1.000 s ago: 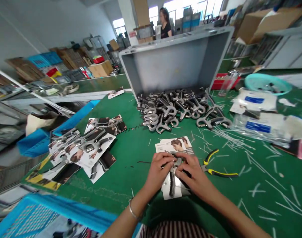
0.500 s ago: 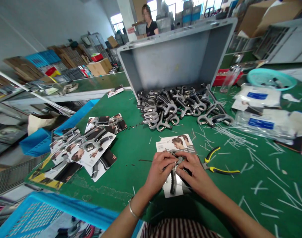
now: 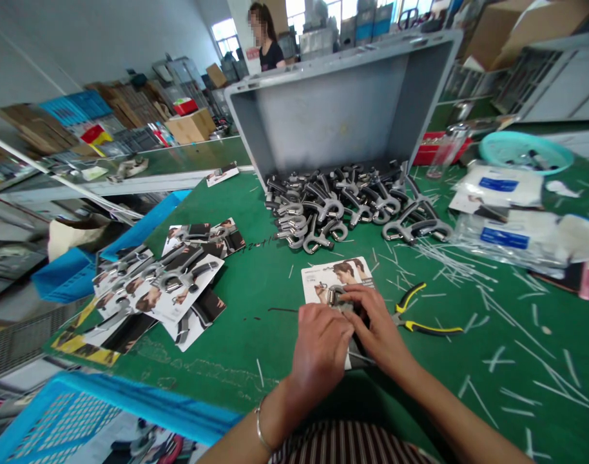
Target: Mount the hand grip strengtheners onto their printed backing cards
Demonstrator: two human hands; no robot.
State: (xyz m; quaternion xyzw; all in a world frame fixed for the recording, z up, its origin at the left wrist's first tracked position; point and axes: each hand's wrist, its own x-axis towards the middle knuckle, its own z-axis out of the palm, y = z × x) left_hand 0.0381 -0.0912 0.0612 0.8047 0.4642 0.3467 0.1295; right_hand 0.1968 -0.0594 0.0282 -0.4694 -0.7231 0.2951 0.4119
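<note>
A grey and black hand grip [image 3: 337, 295] with a metal spring lies on a printed card [image 3: 316, 278] in front of me. My left hand [image 3: 323, 341] is curled over the lower part of the grip and hides most of its handles. My right hand [image 3: 376, 322] has its fingers bent on the grip's right side, over the card. Both hands are closed on the grip, and their fingertips are partly hidden. Just right of my right hand, pliers [image 3: 432, 328] with yellow and black handles lie spread apart.
A tipped grey crate [image 3: 333, 122] stands behind a heap of hand grips [image 3: 323, 209]. Carded grips [image 3: 169, 283] are piled at left. White ties [image 3: 456, 267], plastic bags [image 3: 507, 238] and a turquoise basin [image 3: 526, 151] are at right. A blue basket [image 3: 144, 403] is at lower left. A person [image 3: 270, 55] stands beyond.
My left hand has turned over and moved down across the grip, covering the handle that showed before. The far person has shifted left in the view. The whole view has moved slightly.
</note>
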